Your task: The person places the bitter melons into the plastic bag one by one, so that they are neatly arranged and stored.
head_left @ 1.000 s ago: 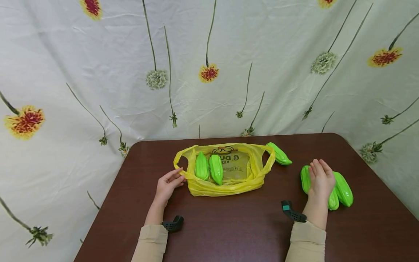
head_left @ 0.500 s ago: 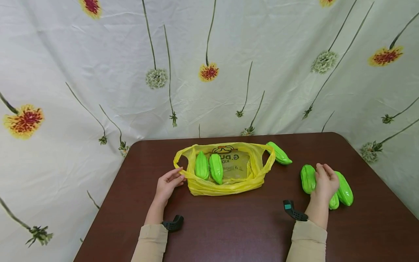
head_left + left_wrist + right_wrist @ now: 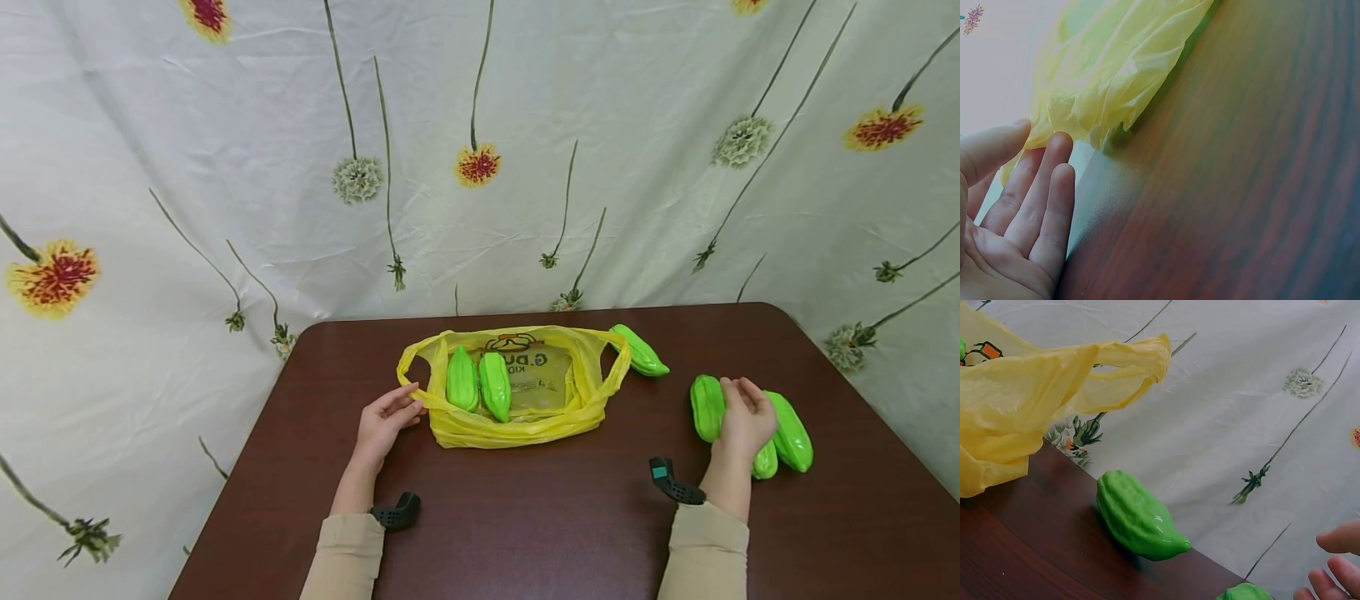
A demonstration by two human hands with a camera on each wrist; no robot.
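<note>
My left hand (image 3: 382, 422) pinches the yellow bag (image 3: 517, 432) at its left handle, thumb against fingers. Right hand (image 3: 744, 423): half-curled, thumb and fingertips parted; can't tell if it grips one of the loose gourds (image 3: 792, 435) at right. Change vs a second ago: right fingers folded down over them. Reach looks done; bag count unchanged: two bagged gourds (image 3: 462, 381), lone gourd (image 3: 642, 352) off its far right.

Crinkled plastic bag (image 3: 517, 432), glossy fruits (image 3: 641, 352), cloth backdrop (image 3: 645, 100), wood-grain tabletop (image 3: 525, 517)
</note>
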